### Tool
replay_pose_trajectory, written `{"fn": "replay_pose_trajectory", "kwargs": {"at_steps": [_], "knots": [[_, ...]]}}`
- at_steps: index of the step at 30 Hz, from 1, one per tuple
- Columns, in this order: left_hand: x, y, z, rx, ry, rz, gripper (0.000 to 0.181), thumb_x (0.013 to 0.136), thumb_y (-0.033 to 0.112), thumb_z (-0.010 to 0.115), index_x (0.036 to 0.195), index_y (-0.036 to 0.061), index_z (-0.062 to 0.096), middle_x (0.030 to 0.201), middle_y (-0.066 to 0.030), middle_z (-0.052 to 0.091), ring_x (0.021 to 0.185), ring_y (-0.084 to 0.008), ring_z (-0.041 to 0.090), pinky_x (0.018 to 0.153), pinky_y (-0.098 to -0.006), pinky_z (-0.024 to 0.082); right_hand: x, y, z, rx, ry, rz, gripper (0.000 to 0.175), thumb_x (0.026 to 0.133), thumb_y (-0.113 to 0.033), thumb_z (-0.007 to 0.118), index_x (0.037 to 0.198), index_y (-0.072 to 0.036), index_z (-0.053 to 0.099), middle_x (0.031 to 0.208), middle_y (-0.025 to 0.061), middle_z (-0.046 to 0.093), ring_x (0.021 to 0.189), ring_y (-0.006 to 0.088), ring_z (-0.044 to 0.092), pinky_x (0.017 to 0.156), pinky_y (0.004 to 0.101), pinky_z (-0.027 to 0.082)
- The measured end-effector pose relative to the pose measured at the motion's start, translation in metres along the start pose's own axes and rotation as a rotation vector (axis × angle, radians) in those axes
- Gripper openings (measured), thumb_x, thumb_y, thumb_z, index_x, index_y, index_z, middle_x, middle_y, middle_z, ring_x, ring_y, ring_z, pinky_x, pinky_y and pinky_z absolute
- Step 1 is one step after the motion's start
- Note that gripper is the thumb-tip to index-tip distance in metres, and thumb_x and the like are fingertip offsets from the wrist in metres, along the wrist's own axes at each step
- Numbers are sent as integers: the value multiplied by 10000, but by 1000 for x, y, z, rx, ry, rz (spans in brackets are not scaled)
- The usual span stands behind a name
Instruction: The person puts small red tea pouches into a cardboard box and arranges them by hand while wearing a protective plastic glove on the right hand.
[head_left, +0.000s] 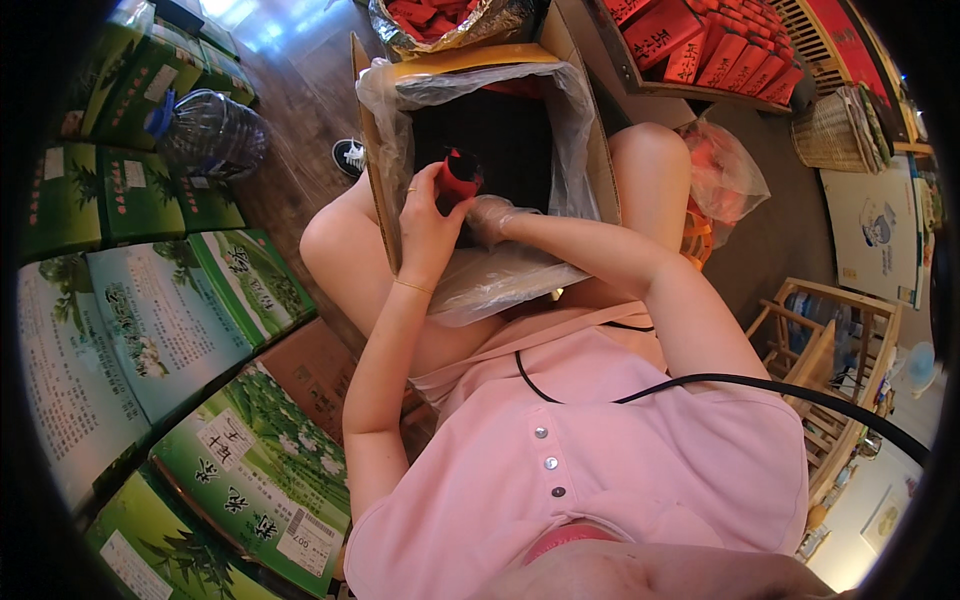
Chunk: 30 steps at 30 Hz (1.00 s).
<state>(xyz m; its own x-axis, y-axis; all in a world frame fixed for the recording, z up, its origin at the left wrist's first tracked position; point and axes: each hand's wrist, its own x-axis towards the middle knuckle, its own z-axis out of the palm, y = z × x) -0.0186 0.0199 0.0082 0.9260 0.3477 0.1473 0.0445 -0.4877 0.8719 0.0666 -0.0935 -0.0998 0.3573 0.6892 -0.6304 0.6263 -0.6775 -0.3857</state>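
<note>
My left hand (431, 217) holds a small red packet (459, 178) upright, its mouth open and dark inside. Beside the packet is my right hand (491, 219) in a thin clear plastic glove; its fingers are mostly hidden, so whether they grip anything is unclear. Both hands are over a cardboard box (610, 172) between my knees. A clear plastic liner (571, 112) folds over the box's sides. Dark loose material (484, 131), possibly tea leaves, fills the inside.
A tray (675, 91) of red packets stands at the upper right, and a silvery bag (480, 34) holds more beyond the box. Green cartons (142, 187) are stacked along the left, near a large plastic bottle (214, 135). A clear bag (724, 169) lies right of my knee.
</note>
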Motion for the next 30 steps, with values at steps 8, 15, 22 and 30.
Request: {"fn": "replay_pose_trajectory", "kwargs": {"at_steps": [8, 15, 22, 30], "knots": [[1, 3, 1, -6, -7, 1, 610, 709, 18, 808, 1242, -26, 513, 1170, -175, 587, 1073, -269, 614, 920, -356, 542, -14, 7, -2, -25, 119, -41, 266, 608, -186, 829, 818, -57, 727, 917, 164, 707, 877, 311, 688, 772, 406, 545], [-1, -4, -1, 76, 5, 30, 581, 699, 20, 801, 1216, 10, 535, 1143, -154, 598, 1040, -289, 617, 889, -370, 532, -77, 24, -78, 920, 182, 22, 149, 712, -71, 742, 817, 5, 666, 666, 57, 639, 554, 145, 625, 519, 269, 515], [1, 6, -2, 214, -67, 84, 560, 693, 50, 782, 1192, 55, 526, 1132, -159, 587, 1022, -377, 586, 847, -428, 497, -141, -5, -145, 1095, 430, -147, 181, 765, -84, 732, 878, 43, 668, 787, 68, 658, 719, 116, 632, 668, 250, 547], [0, 4, 0, 214, -58, 74, 559, 697, 48, 776, 1194, 53, 522, 1139, -153, 587, 1022, -378, 586, 850, -432, 499, -141, -8, -137, 1329, 386, -287, 302, 854, -135, 669, 1106, 30, 667, 941, 72, 670, 811, 133, 632, 714, 266, 527]]}}
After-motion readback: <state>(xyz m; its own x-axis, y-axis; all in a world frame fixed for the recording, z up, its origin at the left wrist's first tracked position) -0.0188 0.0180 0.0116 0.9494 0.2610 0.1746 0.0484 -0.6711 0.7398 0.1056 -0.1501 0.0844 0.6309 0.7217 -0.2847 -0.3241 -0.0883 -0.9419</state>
